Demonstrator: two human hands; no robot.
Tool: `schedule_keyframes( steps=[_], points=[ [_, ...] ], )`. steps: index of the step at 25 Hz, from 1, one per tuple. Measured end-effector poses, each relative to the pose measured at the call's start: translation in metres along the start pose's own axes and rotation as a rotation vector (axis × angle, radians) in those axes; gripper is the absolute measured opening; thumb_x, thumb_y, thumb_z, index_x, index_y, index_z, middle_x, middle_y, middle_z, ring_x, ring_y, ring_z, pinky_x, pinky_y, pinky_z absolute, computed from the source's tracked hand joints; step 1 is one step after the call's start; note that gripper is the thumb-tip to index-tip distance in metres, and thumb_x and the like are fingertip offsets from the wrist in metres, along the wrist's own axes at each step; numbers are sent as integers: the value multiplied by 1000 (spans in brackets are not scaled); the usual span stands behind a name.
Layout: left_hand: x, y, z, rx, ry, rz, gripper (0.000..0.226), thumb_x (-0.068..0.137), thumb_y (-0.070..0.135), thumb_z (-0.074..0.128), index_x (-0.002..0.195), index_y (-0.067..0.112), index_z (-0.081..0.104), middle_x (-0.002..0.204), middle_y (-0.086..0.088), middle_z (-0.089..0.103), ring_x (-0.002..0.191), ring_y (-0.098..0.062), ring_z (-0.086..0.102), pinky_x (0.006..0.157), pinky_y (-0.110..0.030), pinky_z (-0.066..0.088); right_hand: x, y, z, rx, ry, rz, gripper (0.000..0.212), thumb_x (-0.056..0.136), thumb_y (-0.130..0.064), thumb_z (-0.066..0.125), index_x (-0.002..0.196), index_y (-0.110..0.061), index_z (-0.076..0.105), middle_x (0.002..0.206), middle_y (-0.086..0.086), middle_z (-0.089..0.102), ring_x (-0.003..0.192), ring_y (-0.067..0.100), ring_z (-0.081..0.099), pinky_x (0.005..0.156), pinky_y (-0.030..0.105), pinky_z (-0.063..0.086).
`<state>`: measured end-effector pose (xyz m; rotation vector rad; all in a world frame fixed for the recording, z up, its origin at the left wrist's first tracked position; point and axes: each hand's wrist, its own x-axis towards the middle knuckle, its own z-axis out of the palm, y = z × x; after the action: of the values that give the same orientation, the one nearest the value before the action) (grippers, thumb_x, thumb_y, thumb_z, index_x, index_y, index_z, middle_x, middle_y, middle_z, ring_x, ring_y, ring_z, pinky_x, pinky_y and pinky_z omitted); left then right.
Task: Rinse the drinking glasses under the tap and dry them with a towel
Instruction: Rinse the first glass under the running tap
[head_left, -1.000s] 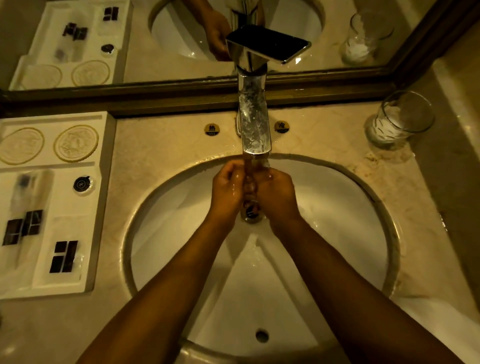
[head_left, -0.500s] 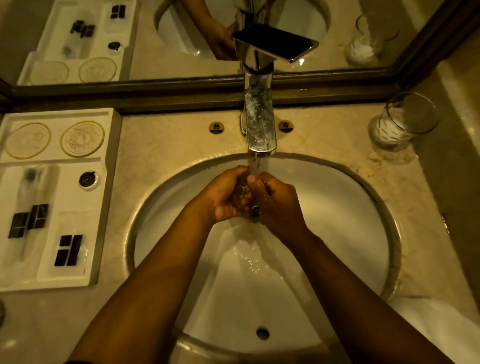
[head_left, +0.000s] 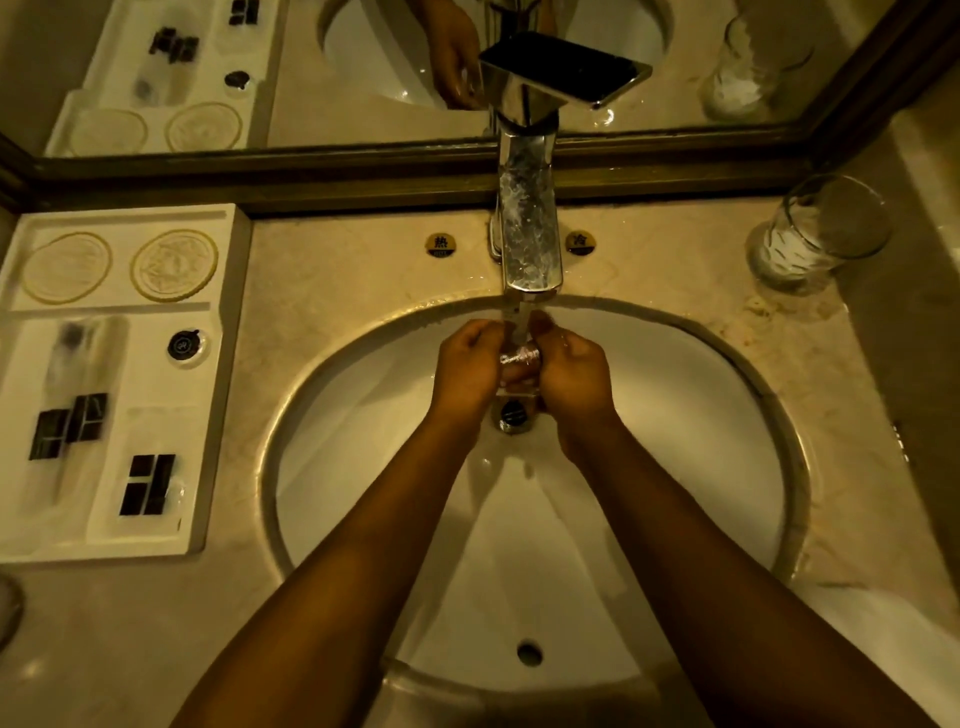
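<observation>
Both hands are together under the running chrome tap (head_left: 530, 228), over the white sink (head_left: 701, 467). My left hand (head_left: 467, 371) and my right hand (head_left: 569, 376) have curled fingers that meet in the water stream. I see no object between them, only glinting water. The drain plug (head_left: 511, 415) shows just below them. A clear drinking glass (head_left: 821, 234) stands upright on the counter at the back right, well away from both hands. A white towel (head_left: 883, 629) lies on the counter at the front right corner.
A white amenity tray (head_left: 228, 364) with two round coasters and dark-labelled packets sits on the left of the marble counter (head_left: 337, 270). A framed mirror (head_left: 363, 171) runs along the back. Hot and cold markers flank the tap base.
My hands have kept rubbing together under the stream. The left hand turned inward half a second ago and is now back beside the right, knuckles up.
</observation>
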<state>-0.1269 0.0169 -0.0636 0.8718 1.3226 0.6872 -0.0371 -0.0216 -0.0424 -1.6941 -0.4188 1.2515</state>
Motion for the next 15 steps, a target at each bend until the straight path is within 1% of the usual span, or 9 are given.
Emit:
schedule_keyframes(
  steps=[2, 3, 5, 6, 8, 10, 12, 14, 15],
  points=[
    [-1, 12, -3, -109, -197, -280, 31, 101, 33, 44, 90, 12, 65, 67, -5, 67, 57, -19, 65, 53, -29, 56, -6, 9, -1, -59, 64, -150, 40, 100, -42, 49, 88, -12, 72, 79, 9, 74, 75, 23, 72, 67, 36, 58],
    [-3, 19, -5, -180, -304, -397, 33, 100, 34, 42, 85, 12, 61, 58, -4, 61, 47, -16, 58, 48, -25, 52, -9, 14, -3, -78, 83, -225, 40, 100, -40, 49, 84, -11, 72, 75, 8, 72, 70, 21, 70, 64, 34, 57],
    [-3, 25, -6, -290, -415, -478, 37, 100, 35, 40, 85, 10, 63, 55, -5, 59, 42, -16, 55, 49, -24, 51, -13, 17, -7, -33, 71, -300, 36, 101, -35, 50, 80, -13, 69, 68, 3, 69, 60, 12, 66, 53, 24, 51],
    [-1, 25, -5, -324, -442, -464, 39, 100, 37, 41, 88, 10, 67, 59, -7, 62, 45, -18, 58, 53, -27, 53, -13, 15, -9, 24, 61, -273, 35, 101, -34, 50, 81, -14, 69, 68, 3, 69, 58, 9, 64, 51, 21, 49],
    [2, 21, -4, -333, -461, -382, 44, 100, 44, 42, 100, 11, 70, 69, -9, 66, 51, -20, 62, 61, -33, 49, -9, 10, -10, 191, 52, -88, 37, 100, -41, 50, 83, -15, 69, 72, 8, 71, 60, 13, 66, 50, 22, 48],
    [4, 11, 1, -172, -362, -235, 48, 99, 51, 47, 112, 10, 69, 83, -11, 72, 65, -20, 66, 63, -33, 49, -5, 9, -9, 352, 18, 146, 39, 98, -47, 49, 77, -17, 62, 65, 8, 65, 49, 14, 59, 43, 21, 41],
    [3, 2, 2, -11, -229, -68, 39, 99, 45, 54, 117, 15, 70, 102, -8, 77, 87, -20, 72, 72, -34, 51, 0, 15, -7, 514, -4, 267, 41, 100, -47, 46, 69, -20, 53, 57, 0, 56, 40, 10, 47, 33, 19, 30],
    [-1, -4, -2, 10, -201, 59, 26, 103, 33, 52, 120, 22, 69, 109, -1, 77, 97, -13, 72, 78, -30, 51, 5, 20, -6, 732, -25, 338, 45, 102, -45, 41, 66, -20, 49, 51, -3, 51, 39, 8, 45, 30, 17, 27],
    [-4, -5, -4, 2, -205, 96, 26, 104, 28, 50, 123, 24, 68, 113, 1, 76, 101, -11, 71, 80, -29, 50, 8, 22, -6, 821, -27, 373, 46, 103, -45, 38, 65, -20, 47, 49, -4, 50, 38, 7, 46, 29, 16, 26]
  ],
)
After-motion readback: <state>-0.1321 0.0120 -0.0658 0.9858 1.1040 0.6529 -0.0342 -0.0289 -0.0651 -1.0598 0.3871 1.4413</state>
